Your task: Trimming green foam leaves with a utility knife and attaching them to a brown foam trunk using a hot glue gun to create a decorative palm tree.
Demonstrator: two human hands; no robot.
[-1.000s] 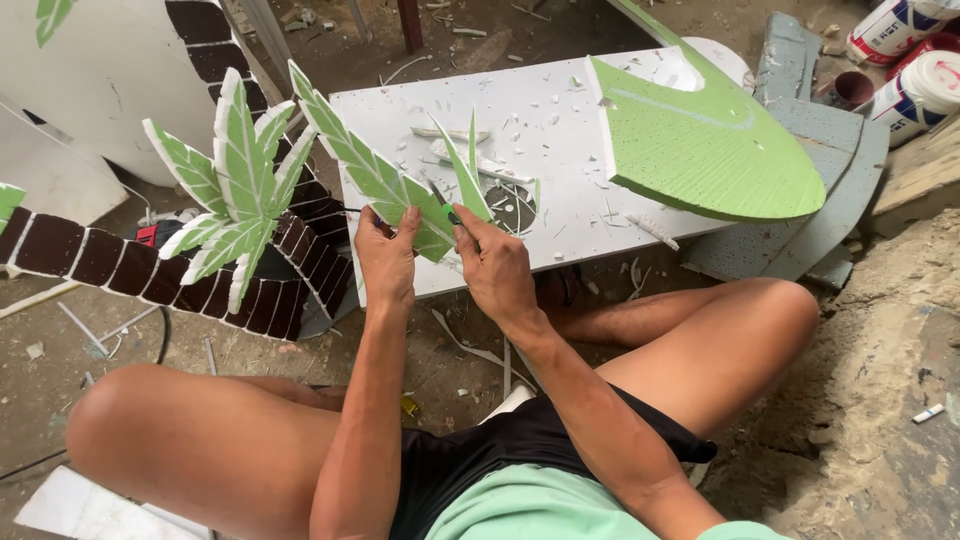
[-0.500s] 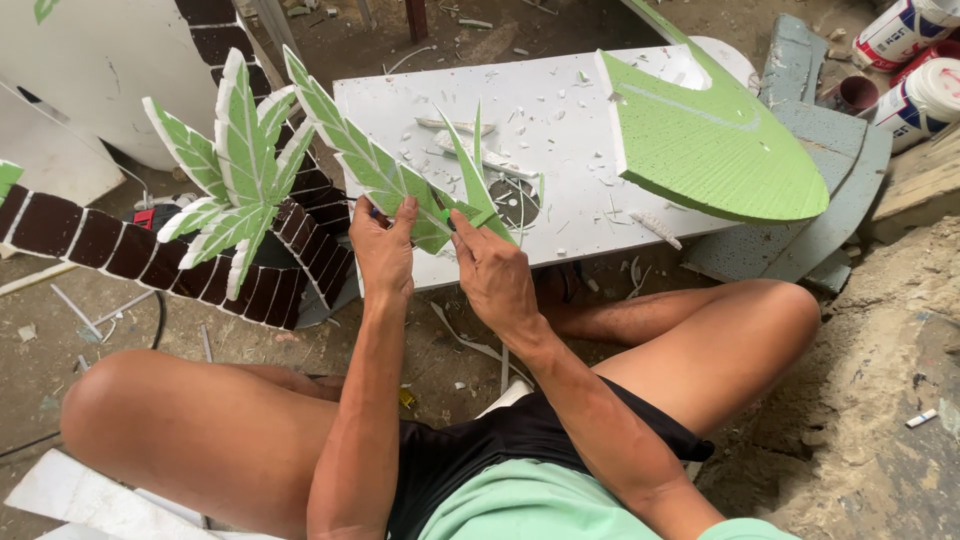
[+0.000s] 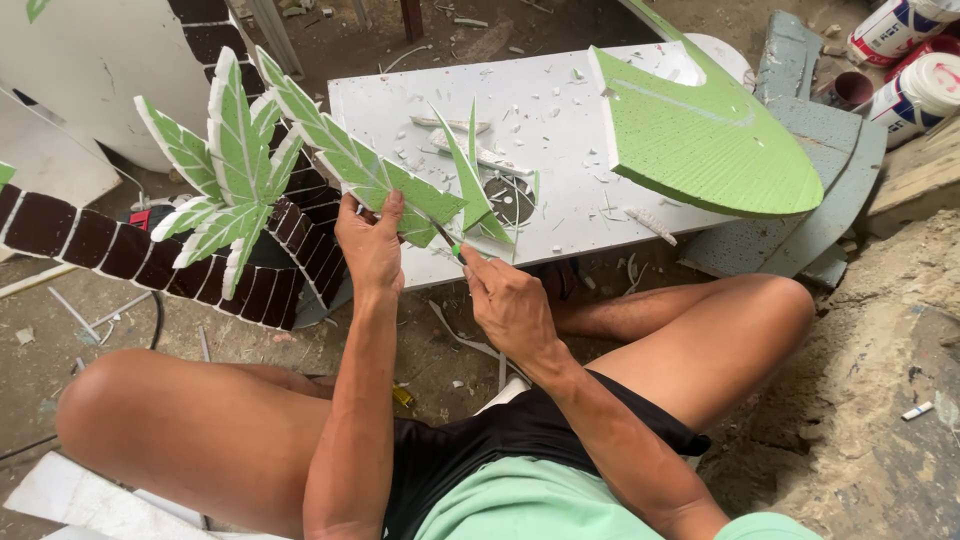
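Change: since half a second ago both of my hands have slid a little lower and nearer my knees, and the leaf tip has come with them; the camera has barely shifted.
Left hand: my left hand (image 3: 368, 240) is clenched on the near end of the long green-painted white foam leaf (image 3: 350, 165), fingers curled over its top edge.
Right hand: my right hand (image 3: 508, 300) is closed around a slim green-handled knife (image 3: 450, 243), its dark blade pointing up into the leaf's cut edge.
Leaf position: it hangs in the air over the near edge of the white foam board table (image 3: 540, 110), tilted, touching only my hands and the blade.
Meaning: I judge that trimming is under way along this edge and has moved on to a fresh stretch.
Nearby: a thin upright green foam sliver (image 3: 470, 175) stands just beside the blade; the green foam palm frond cluster (image 3: 225, 170) sits to my left; a large rounded green foam slab (image 3: 700, 140) lies on the table's far right.
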